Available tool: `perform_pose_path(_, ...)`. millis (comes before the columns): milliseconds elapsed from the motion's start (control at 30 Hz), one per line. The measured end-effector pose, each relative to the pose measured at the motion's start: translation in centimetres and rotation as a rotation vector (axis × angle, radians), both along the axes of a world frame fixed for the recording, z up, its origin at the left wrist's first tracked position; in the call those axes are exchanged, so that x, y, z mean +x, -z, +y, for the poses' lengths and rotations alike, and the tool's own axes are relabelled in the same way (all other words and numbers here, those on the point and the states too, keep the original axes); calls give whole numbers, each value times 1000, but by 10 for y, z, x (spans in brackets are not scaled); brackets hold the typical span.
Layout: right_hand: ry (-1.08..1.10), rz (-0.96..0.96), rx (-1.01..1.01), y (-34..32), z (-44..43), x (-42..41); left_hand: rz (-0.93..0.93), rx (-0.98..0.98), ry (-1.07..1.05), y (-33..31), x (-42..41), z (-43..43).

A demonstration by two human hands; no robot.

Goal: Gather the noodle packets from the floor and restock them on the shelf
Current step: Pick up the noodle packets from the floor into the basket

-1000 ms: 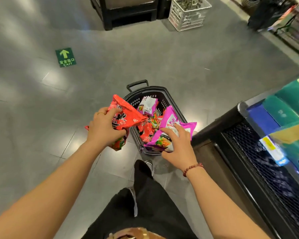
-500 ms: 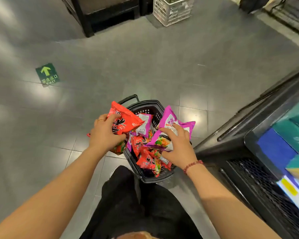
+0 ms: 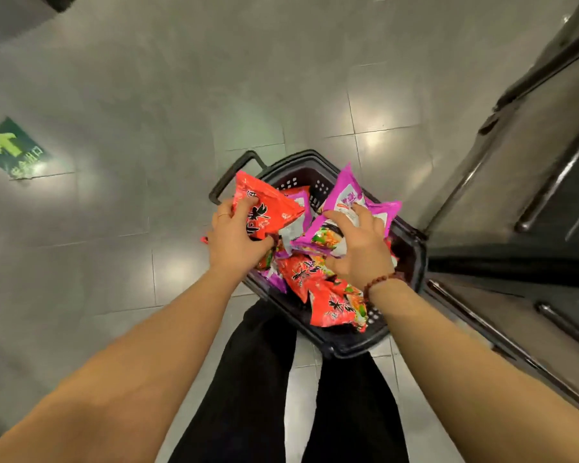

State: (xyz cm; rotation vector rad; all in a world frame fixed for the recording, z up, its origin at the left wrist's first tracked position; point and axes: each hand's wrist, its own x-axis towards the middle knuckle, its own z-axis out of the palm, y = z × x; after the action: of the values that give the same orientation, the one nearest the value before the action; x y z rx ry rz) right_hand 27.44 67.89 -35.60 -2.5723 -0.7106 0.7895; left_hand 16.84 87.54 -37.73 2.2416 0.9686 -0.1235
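While you stand over the basket (image 3: 348, 349), your left hand (image 3: 238, 238) grips a red packet (image 3: 271, 208) and your right hand (image 3: 361, 252) grips a purple packet (image 3: 346, 195), each long axis slanting up and away from the fingers. More packets (image 3: 331, 299) lie just beneath, inside the basket. The shelf (image 3: 528, 182) stands to your right, nearer the right hand. Against half a second earlier, both grips are unchanged; the shelf's goods have left view.

I count one black shopping basket (image 3: 348, 349), at least three red noodle packets (image 3: 264, 208), about three purple noodle packets (image 3: 348, 195), two hands, the left hand (image 3: 238, 238) and the right hand (image 3: 361, 248), and one green exit sticker (image 3: 12, 150) on the floor (image 3: 147, 78).
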Motion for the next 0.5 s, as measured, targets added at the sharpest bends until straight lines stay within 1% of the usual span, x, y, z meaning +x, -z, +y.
perform_pose_path(133,20,29,-152,57,29,8,21,-31,105,65,23,16)
perform_pose_path(233,9,43,-173,86,36,11,10,-25,160,100,31,25)
perform_pose_path(433,38,-129,-205,157,31,5,21,-87,262,160,39,34)
perform_pose_path(500,47,-129,-211,174,27,2,30,-76,329,171,35,36)
